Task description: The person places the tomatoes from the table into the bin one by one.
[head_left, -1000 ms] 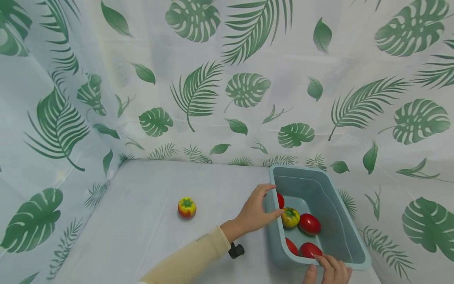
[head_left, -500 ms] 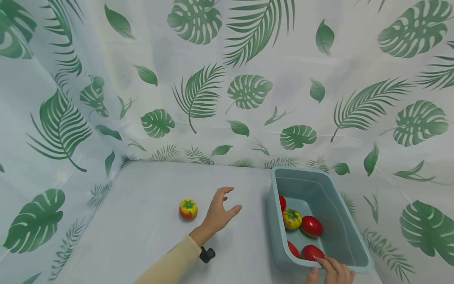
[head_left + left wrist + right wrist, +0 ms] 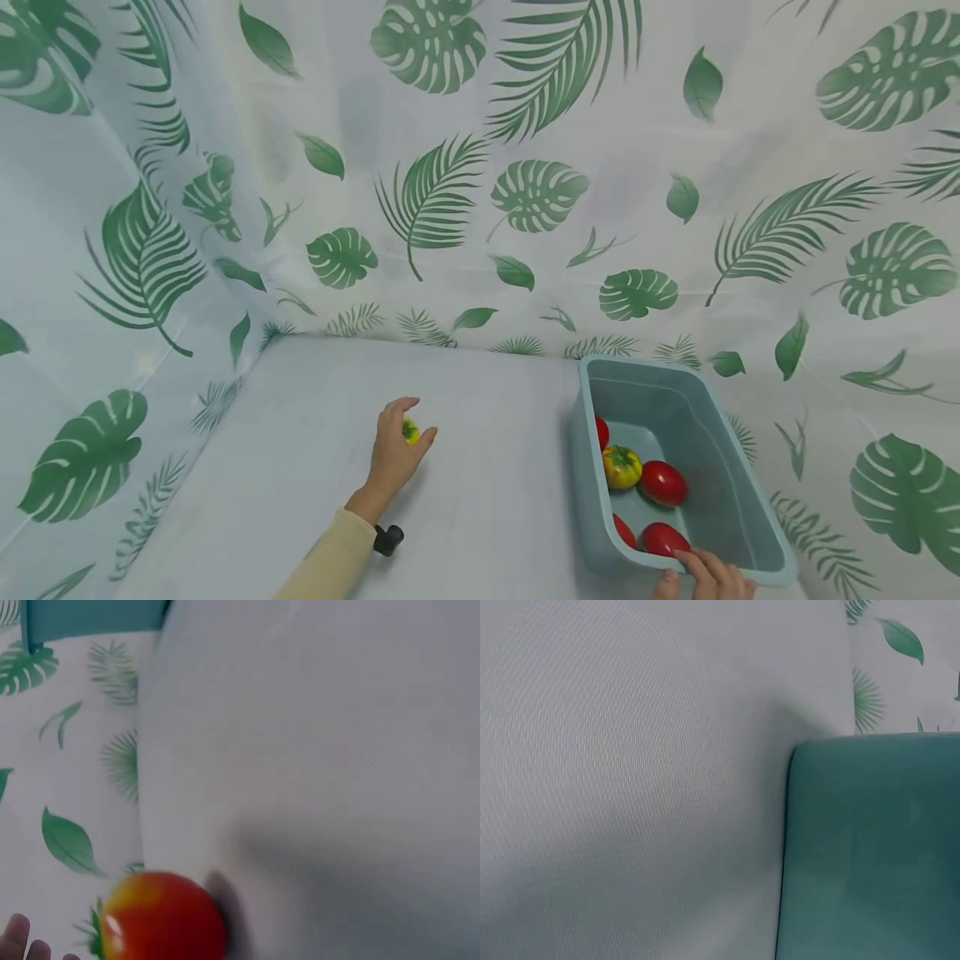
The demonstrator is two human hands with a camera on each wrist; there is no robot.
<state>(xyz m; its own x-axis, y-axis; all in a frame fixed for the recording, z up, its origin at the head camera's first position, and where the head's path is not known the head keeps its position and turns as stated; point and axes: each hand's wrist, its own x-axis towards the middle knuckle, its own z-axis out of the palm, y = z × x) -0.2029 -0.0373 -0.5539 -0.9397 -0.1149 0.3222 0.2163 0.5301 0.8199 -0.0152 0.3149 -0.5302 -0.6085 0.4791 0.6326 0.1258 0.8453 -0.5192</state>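
Note:
A red-and-yellow tomato (image 3: 410,431) with a green leafy top rests on the white table; the left wrist view shows the same tomato (image 3: 166,921) from its side. My left hand (image 3: 397,454) hovers over it, thumb and fingers spread around it and partly hiding it. In the left wrist view, fingertips (image 3: 15,937) appear apart from the tomato. At the right stands a blue-green plastic bin (image 3: 750,500). My right hand (image 3: 708,577) grips its near rim, fingers over the edge and thumb outside; the frame's bottom cuts this hand off.
Inside the bin lie a yellow tomato (image 3: 621,467) and several glossy red tomatoes (image 3: 663,483), some partly hidden by the left wall. A white leaf-print curtain (image 3: 465,217) encloses the table (image 3: 487,500) at the back and sides.
My left hand has moved left, away from the bin's left rim and across the table to the lone tomato. The right hand stays on the near rim.

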